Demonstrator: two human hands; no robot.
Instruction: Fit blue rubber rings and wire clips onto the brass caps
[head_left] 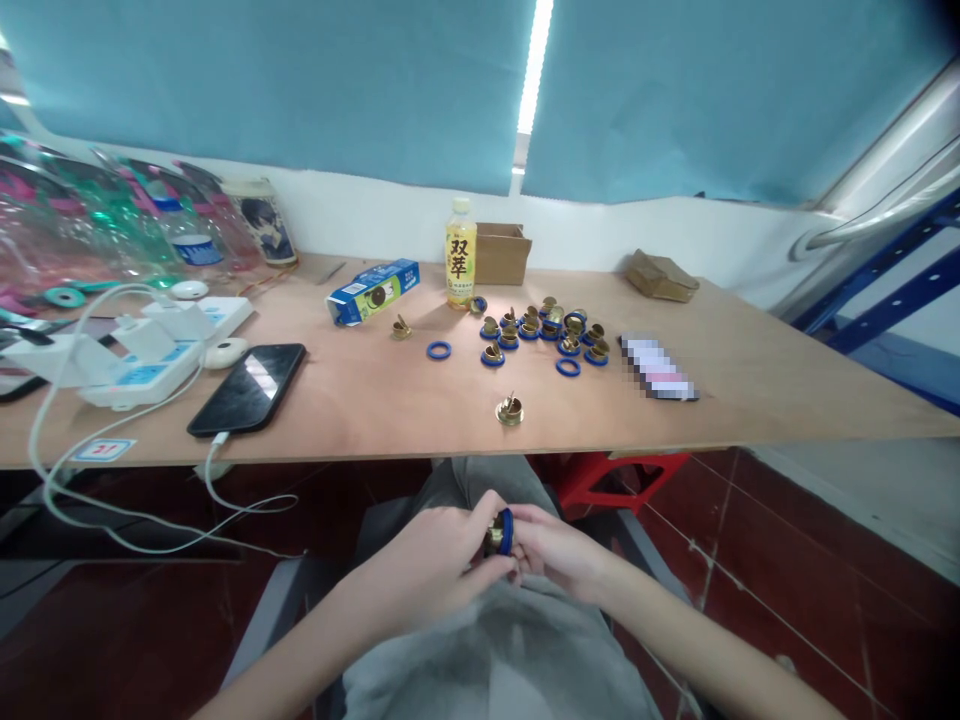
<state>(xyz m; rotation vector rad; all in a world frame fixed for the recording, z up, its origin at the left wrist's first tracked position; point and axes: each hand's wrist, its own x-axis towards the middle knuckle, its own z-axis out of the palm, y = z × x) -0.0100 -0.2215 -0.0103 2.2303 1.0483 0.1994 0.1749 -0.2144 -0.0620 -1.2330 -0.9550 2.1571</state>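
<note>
Brass fitting (494, 535) with blue ring (507, 530) stands edge-on.

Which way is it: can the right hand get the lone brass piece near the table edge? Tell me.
Probably yes. The brass piece sits alone near the table edge, nothing around it. But the right hand and left hand both grip a ringed fitting, which must be freed first.

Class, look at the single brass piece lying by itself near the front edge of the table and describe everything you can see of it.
The lone brass piece is small, round and shiny gold, apparently metal, with a raised upright part on top. It carries no blue ring, unlike many in the cluster behind it. It rests on the bare wooden table, near the front edge, apart from everything else. Nothing touches it; both hands are below the table edge. Finer detail is too small to tell.
</note>
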